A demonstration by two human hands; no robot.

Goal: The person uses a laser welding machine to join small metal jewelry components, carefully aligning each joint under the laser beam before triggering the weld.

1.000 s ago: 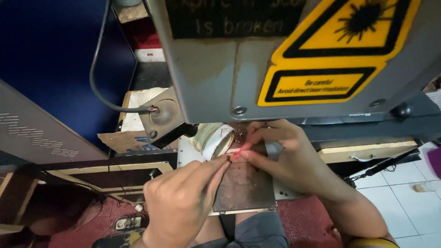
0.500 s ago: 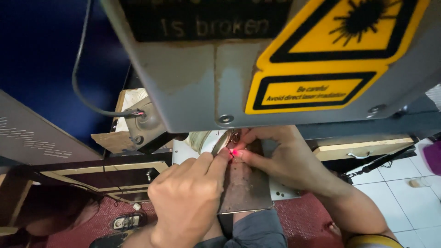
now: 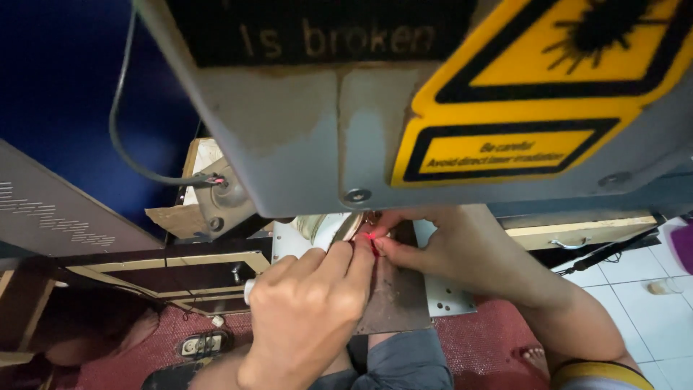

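Red light glows on a tiny workpiece (image 3: 370, 237) pinched between the two hands, just under the lower edge of the grey machine housing (image 3: 289, 144); the piece is too small and too covered by fingertips to name, and its long axis cannot be told. From the left hand (image 3: 307, 318) it lies toward one o'clock, right at the tips of the thumb and forefinger, which are closed down to a fine pinch on it, the other fingers curled into a loose fist. From the right hand (image 3: 451, 249) it lies toward nine o'clock, and that hand's thumb and forefinger are likewise drawn together on it from the opposite side. Both hands touch it, so neither is plainly the nearer (the left one hides more of it from above). Beneath the piece sits a dark, rust-coloured plate (image 3: 395, 303), resting on a pale metal base with small holes (image 3: 449, 296). At ten o'clock of the glowing spot a round whitish part (image 3: 317, 227) shows under the housing. Further out, a yellow warning label with a black burst symbol (image 3: 548, 94) fills the housing's face at two o'clock, a black cable (image 3: 133, 155) loops down to a connector at nine o'clock, and white floor tiles (image 3: 642, 296) lie at four o'clock.
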